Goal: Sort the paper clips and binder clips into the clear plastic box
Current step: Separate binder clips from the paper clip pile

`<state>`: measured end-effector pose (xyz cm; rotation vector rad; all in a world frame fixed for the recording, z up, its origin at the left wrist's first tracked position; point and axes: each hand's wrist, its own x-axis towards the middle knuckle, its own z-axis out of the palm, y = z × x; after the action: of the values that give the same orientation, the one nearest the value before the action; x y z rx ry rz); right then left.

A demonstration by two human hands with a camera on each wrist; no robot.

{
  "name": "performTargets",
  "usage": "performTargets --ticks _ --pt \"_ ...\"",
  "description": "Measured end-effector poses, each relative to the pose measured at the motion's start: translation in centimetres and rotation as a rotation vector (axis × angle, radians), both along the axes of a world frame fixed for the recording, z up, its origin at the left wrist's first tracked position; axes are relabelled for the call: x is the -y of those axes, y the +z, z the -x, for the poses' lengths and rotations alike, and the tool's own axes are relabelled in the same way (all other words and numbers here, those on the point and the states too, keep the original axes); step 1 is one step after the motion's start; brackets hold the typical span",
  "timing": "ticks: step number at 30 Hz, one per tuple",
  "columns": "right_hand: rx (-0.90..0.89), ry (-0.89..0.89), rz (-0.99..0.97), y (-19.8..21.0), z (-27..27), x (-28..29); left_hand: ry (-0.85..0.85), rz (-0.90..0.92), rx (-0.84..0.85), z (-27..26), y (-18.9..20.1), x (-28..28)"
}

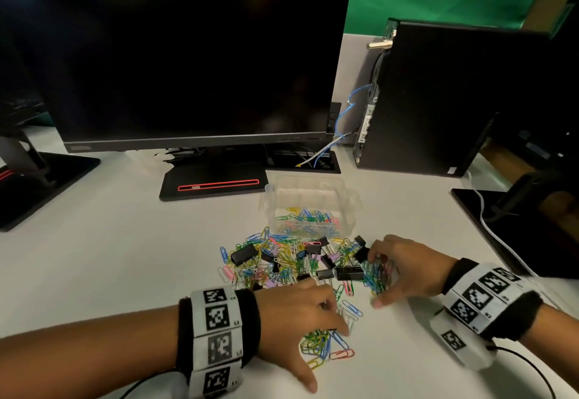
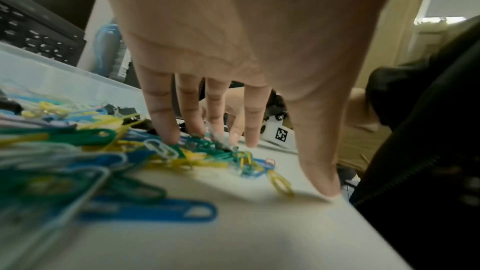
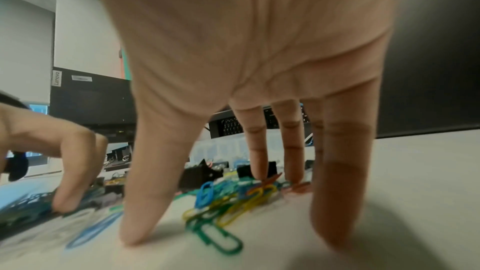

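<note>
A heap of coloured paper clips (image 1: 282, 260) mixed with black binder clips (image 1: 244, 254) lies mid-table, in front of the clear plastic box (image 1: 347, 198). One compartment of the box holds paper clips. My left hand (image 1: 326, 356) is spread over a small separate bunch of paper clips (image 1: 316, 343), fingertips (image 2: 168, 134) touching them and thumb on the table. My right hand (image 1: 376, 278) arches over another bunch of paper clips (image 3: 233, 202) at the heap's right edge. Its straight fingers (image 3: 259, 163) and thumb stand on the table around the bunch, beside a black binder clip (image 3: 200, 176).
A dark monitor (image 1: 188, 53) on a stand base (image 1: 216, 183) stands behind the box. A black computer tower (image 1: 438, 100) is at the back right. Black stands sit at the far left (image 1: 40, 185) and right (image 1: 517, 232), with a white cable (image 1: 495, 238).
</note>
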<state>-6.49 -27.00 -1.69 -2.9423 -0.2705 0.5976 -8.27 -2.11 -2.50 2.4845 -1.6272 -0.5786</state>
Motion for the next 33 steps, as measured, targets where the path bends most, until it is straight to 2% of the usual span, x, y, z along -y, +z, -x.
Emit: performTargets --ticks 3,10,16,22,27,30,33 --pt "0.014 0.001 -0.077 -0.4 0.1 -0.5 0.021 -0.029 0.063 -0.1 -0.7 0.3" --pt "0.002 0.071 -0.237 -0.7 -0.2 -1.1 0.156 0.025 -0.032 -1.3 -0.6 0.1" --pt "-0.084 0.046 -0.298 -0.6 -0.1 -1.5 0.188 0.096 -0.034 -1.9 -0.3 -0.1" --pt "-0.072 0.021 -0.256 -0.4 -0.4 -1.7 0.273 0.192 -0.066 -2.6 0.4 -0.4" --pt "-0.026 0.007 -0.190 0.7 -1.2 -1.2 0.390 0.270 -0.181 -3.9 1.2 -1.0" --pt "0.000 -0.033 -0.199 1.8 -2.1 -1.3 0.519 0.407 -0.330 -5.6 1.6 -1.6" --pt "0.042 -0.096 -0.287 3.3 -3.4 -1.6 0.605 0.566 -0.409 -7.4 2.4 -1.9"
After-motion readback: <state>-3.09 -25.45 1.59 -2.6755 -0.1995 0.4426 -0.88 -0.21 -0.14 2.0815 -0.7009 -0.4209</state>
